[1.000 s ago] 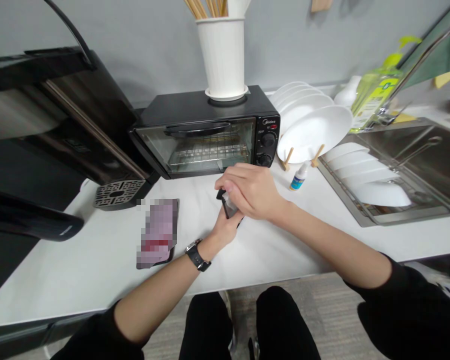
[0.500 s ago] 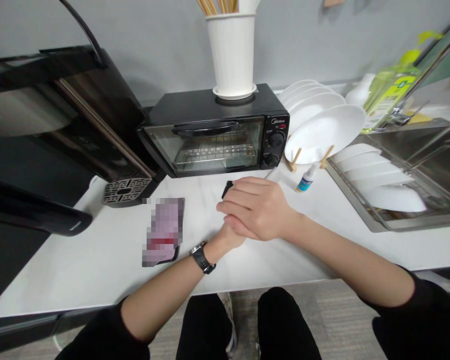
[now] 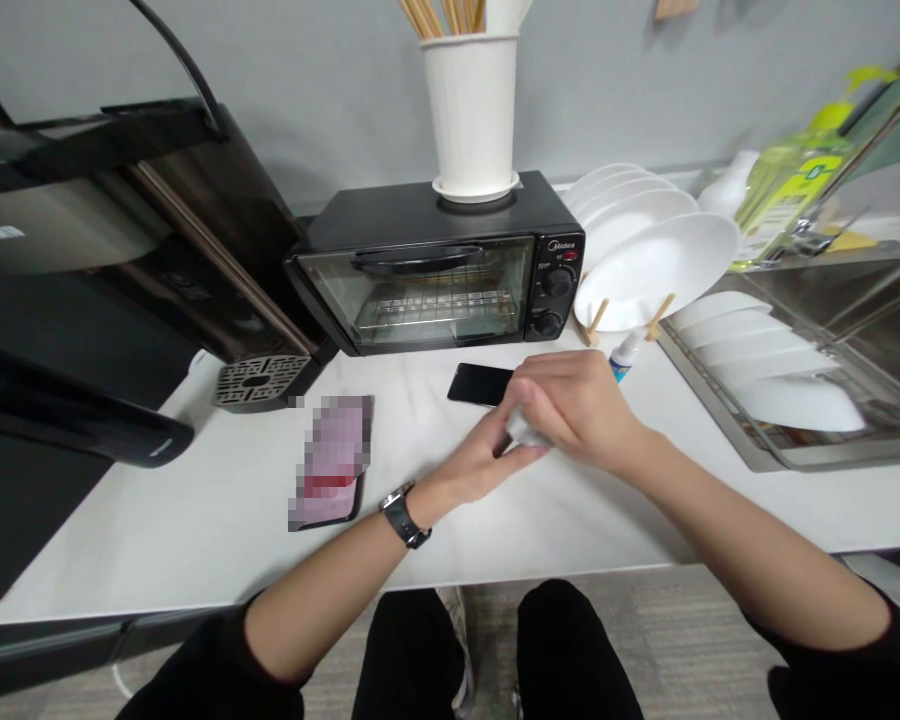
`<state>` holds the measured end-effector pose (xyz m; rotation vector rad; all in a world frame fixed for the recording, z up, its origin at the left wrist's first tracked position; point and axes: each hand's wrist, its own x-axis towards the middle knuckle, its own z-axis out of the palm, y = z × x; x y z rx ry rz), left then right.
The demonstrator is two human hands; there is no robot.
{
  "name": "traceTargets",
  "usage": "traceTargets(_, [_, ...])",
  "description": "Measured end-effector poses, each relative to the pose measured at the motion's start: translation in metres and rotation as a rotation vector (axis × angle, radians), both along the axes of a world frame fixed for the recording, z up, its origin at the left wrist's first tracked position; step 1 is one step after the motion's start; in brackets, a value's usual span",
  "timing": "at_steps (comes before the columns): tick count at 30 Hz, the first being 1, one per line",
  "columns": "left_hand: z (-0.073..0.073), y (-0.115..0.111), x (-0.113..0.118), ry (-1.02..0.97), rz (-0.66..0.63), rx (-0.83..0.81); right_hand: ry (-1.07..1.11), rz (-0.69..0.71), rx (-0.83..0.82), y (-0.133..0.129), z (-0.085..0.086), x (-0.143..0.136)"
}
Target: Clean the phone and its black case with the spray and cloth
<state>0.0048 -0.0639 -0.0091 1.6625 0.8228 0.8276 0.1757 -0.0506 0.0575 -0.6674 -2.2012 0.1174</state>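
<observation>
My left hand [image 3: 481, 462], with a dark watch [image 3: 405, 515] on its wrist, meets my right hand above the front of the counter. Between them shows a crumpled whitish tissue or cloth [image 3: 525, 430]. My right hand [image 3: 574, 405] is closed over it from above. The left fingers and thumb curl around its lower side; a dark sliver shows there, too hidden to name. Just behind the hands lies a black phone [image 3: 480, 384], partly covered by them. A small white bottle [image 3: 627, 352] with a blue label stands beyond my right hand, partly hidden by it.
A toaster oven [image 3: 435, 290] stands behind, with a white cup [image 3: 471, 110] of chopsticks on top. White plates [image 3: 652, 270] stand in a wooden rack beside the sink [image 3: 757, 462]. A blurred pinkish item [image 3: 334, 455] lies left, near a dark drink machine [image 3: 232, 230].
My right hand has lifted off the back of my left and moved right. The whitish tissue or cloth between them now shows, as does more of the black phone. The view has shifted slightly.
</observation>
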Motion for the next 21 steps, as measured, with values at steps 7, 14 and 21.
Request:
traceTargets(7, [-0.006, 0.013, 0.004, 0.414, -0.143, 0.373, 0.471, -0.197, -0.391, -0.008, -0.001, 0.051])
traceTargets(14, [-0.01, 0.011, 0.002, 0.532, -0.213, 0.491, -0.034, -0.37, -0.324, -0.06, -0.07, 0.049])
traceTargets(21, [-0.003, 0.023, -0.018, 0.568, -0.463, 0.38, -0.393, -0.487, -0.286, -0.115, -0.11, 0.078])
